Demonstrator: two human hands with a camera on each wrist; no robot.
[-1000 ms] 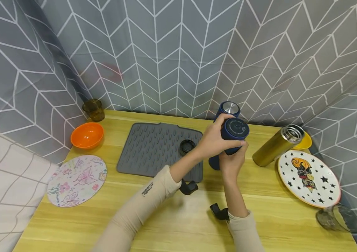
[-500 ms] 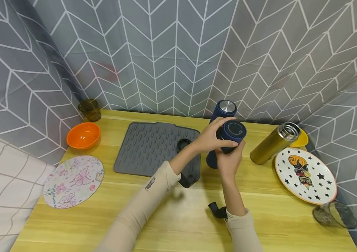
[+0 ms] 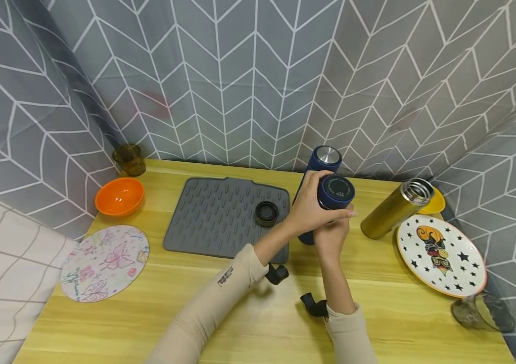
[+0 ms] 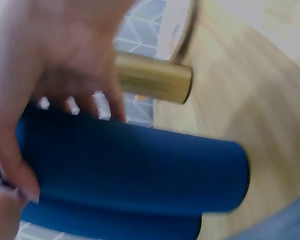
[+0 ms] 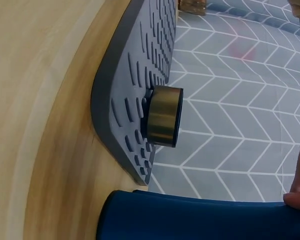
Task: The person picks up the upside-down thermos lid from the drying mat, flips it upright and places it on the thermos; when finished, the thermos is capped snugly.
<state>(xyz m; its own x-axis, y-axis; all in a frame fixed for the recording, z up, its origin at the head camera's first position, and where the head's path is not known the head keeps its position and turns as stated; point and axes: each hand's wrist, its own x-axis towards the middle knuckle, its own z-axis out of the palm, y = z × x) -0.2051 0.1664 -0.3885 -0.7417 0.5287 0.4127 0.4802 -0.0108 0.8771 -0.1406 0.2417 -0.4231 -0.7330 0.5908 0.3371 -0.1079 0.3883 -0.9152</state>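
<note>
In the head view a navy blue vacuum flask point(image 3: 336, 190) has a dark printed disc facing up; whether that end is lid or base I cannot tell. My left hand point(image 3: 311, 203) wraps its upper end, thumb on the near side. Lower down, my right hand point(image 3: 332, 237) holds it, the fingers mostly hidden. Close behind stands a second navy flask point(image 3: 328, 155) with a steel-topped lid. Seen from the left wrist, the two blue bodies point(image 4: 155, 165) lie side by side, with my left hand's fingers point(image 4: 117, 102) over one. A blue flask point(image 5: 200, 217) also crosses the bottom of the right wrist view.
A gold cap point(image 5: 162, 116) sits on the grey drying mat point(image 3: 217, 217). To the right are an uncapped gold flask point(image 3: 387, 215), a yellow bowl point(image 3: 437, 203), a star-patterned plate point(image 3: 455, 247) and a tipped glass point(image 3: 482, 312). Left: orange bowl point(image 3: 120, 196), brown glass point(image 3: 129, 159), butterfly placemat point(image 3: 107, 263).
The printing on the disc has turned clockwise. My left hand and forearm have swung slightly right, uncovering the cap on the mat. My right hand stays at the flask.
</note>
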